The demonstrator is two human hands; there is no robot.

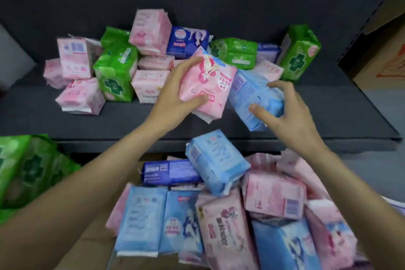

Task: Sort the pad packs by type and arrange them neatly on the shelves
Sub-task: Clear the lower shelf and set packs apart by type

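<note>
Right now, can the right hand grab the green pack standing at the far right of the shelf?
Probably not yet. The right hand already grips a light blue pack. The green pack stands in the open beyond it, with nothing in the way.

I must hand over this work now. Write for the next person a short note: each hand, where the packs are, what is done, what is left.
Left hand grips a pink pack over the shelf.
Right hand grips a light blue pack beside it.
On the shelf: pink, green and dark blue packs lie mixed in a loose heap, tilted, not in rows.
Below: a pile of unsorted packs, pink and blue; green packs at left.
Done: many packs are on the shelf.
Left: group by type, straighten, empty the pile.
</note>
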